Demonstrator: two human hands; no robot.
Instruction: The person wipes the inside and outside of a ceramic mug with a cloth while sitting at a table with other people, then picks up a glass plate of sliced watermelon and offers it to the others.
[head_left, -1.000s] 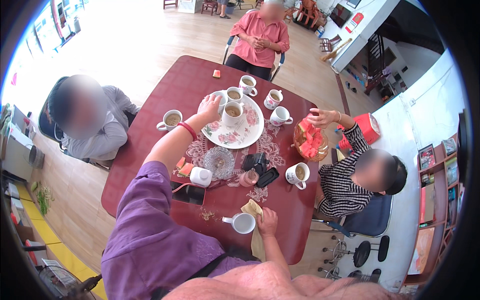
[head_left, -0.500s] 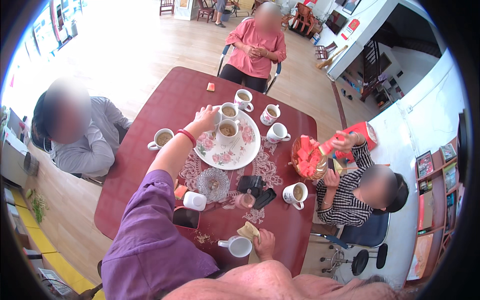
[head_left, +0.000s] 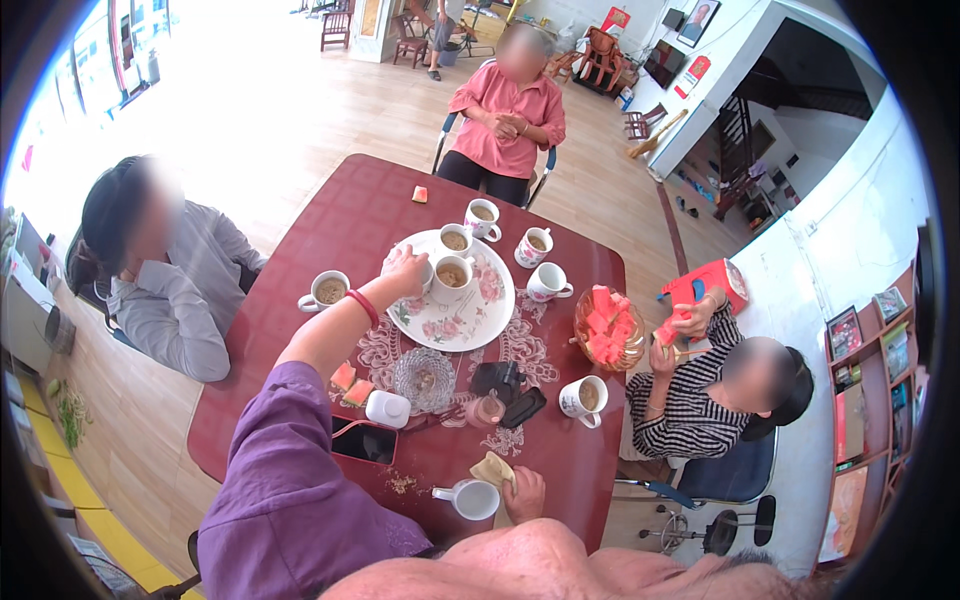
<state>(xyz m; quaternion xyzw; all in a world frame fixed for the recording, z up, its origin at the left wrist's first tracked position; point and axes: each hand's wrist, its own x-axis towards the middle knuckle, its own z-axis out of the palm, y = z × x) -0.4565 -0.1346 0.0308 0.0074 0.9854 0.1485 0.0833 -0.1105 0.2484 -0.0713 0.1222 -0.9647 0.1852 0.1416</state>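
Observation:
My left hand (head_left: pixel 404 273), a red bracelet at its wrist, reaches over the left side of the round floral tray (head_left: pixel 493 325). Its fingers close round a white mug (head_left: pixel 427 277), mostly hidden by the hand. Right beside it on the tray stand two mugs of brownish drink, one nearer (head_left: pixel 452 283) and one farther back (head_left: pixel 456 238). At the near edge of the table, my right hand (head_left: pixel 526 495) pinches a crumpled tan packet or cloth (head_left: pixel 492 470); which one I cannot tell. Just left of that hand stands an apparently empty white mug (head_left: pixel 475 499).
Around the tray stand more mugs (head_left: pixel 328 291). A basket of cut watermelon (head_left: pixel 610 330) is at the right, beside a person (head_left: pixel 680 410) in stripes. A glass ashtray (head_left: pixel 424 380), white case (head_left: pixel 387 409) and phone (head_left: pixel 364 441) lie nearer. Other people sit left (head_left: pixel 185 270) and far (head_left: pixel 507 115).
My left hand has come nearer, from the tray's far left edge to beside the nearer mug. My right hand stays by the white mug. The person at right has lowered the watermelon piece.

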